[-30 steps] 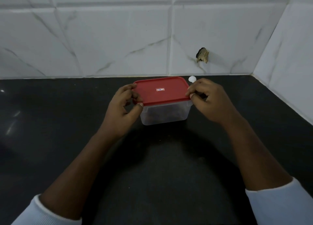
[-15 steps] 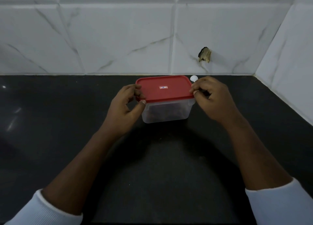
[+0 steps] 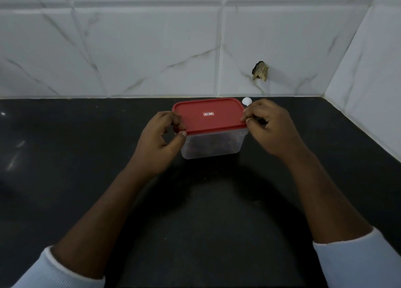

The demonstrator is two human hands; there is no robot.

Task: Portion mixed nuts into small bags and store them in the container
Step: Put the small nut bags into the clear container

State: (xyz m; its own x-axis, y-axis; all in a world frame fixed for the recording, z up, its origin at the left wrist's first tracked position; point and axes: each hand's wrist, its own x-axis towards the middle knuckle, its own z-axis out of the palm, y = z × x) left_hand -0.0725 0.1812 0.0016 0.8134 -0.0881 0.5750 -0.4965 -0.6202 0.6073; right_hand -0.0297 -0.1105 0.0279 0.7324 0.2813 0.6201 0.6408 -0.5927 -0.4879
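Observation:
A clear plastic container (image 3: 213,145) stands on the black counter (image 3: 195,211) near the tiled wall, with a red lid (image 3: 209,116) on top. Dark contents show dimly through its wall; I cannot tell what they are. My left hand (image 3: 161,140) pinches the lid's left edge between curled fingers and thumb. My right hand (image 3: 271,126) pinches the lid's right edge the same way.
A small white round object (image 3: 247,101) lies on the counter just behind the container's right corner. White marble tiles form the back wall (image 3: 152,48) and the right side wall (image 3: 373,92); a chipped hole (image 3: 260,71) is in the back wall.
The camera view shifted slightly. Both hands stay at the lid's edges and the container has not visibly moved.

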